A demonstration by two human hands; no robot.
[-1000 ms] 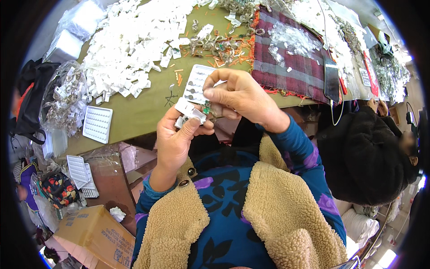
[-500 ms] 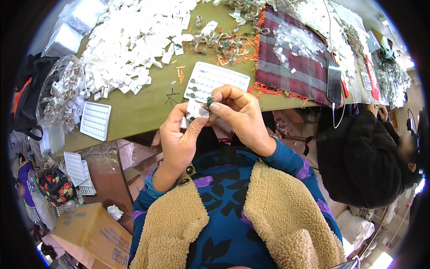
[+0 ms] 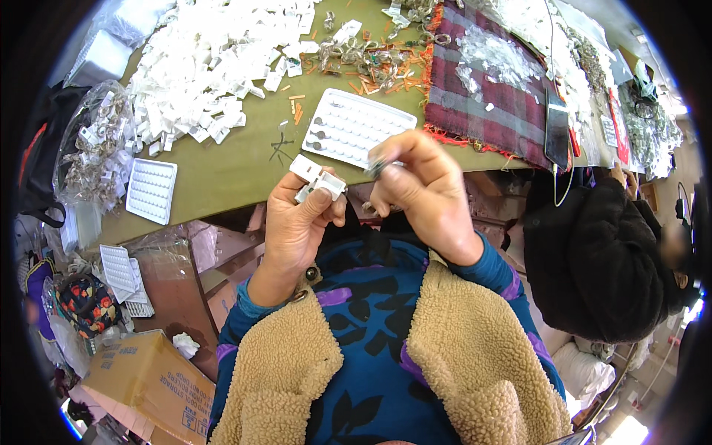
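Between the thumb and fingers of my left hand is a small white plastic housing, its hollow side facing up. My right hand is a little to the right, apart from the housing and smeared by motion. It pinches a small dark green part, perhaps a circuit board, too blurred to make out. Just beyond both hands lies a white tray with rows of round hollows. A few dark round discs sit along its left side.
A big heap of white plastic pieces covers the table's far left. Orange strips and wire bundles lie beyond the tray. To the right are a plaid cloth and a phone. A person in dark clothing sits at the right.
My right hand has drawn away to the right from the white housing, carrying the dark green part. My left hand has turned the housing so its hollow shows.
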